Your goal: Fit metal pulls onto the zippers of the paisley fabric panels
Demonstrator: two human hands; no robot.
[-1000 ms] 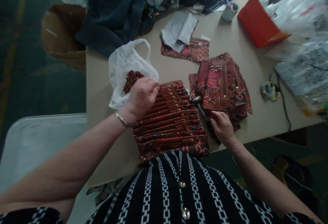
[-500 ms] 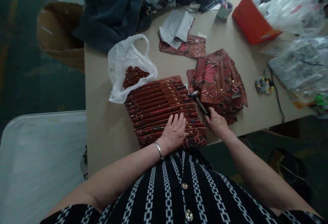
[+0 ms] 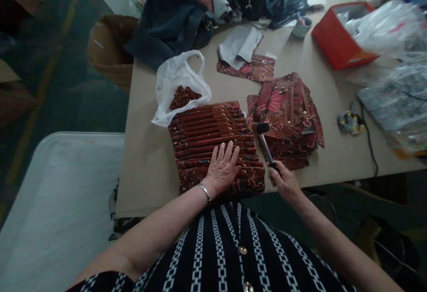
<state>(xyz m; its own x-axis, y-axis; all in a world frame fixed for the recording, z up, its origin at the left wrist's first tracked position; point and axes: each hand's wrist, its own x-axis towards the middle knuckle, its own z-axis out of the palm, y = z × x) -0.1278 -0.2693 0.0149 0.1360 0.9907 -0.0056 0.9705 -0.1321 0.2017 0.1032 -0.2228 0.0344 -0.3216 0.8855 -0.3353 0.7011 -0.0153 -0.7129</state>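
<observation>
My left hand (image 3: 222, 165) lies flat with fingers spread on a row of overlapping brown-red patterned fabric pieces (image 3: 213, 138), whose zipped edges show in layers. In my right hand (image 3: 283, 180) is a hammer (image 3: 266, 146), gripped by its dark handle. Its head is raised at the right edge of the row, beside a stack of patterned panels with zips (image 3: 283, 109). Above the row, a white plastic bag (image 3: 180, 74) lies open, with small brown pieces (image 3: 185, 97) inside it.
Behind are a grey cloth (image 3: 239, 45) on another patterned panel, a small cup (image 3: 302, 27) and a red box (image 3: 340, 38). A roll of tape or cord (image 3: 349, 122) lies at right near clear plastic bags (image 3: 396, 100). Dark fabric (image 3: 170, 25) hangs over the far left corner.
My right hand has lifted the hammer off the table, and its head now stands higher. My left hand stays on the fabric row. The whole view has shifted slightly.
</observation>
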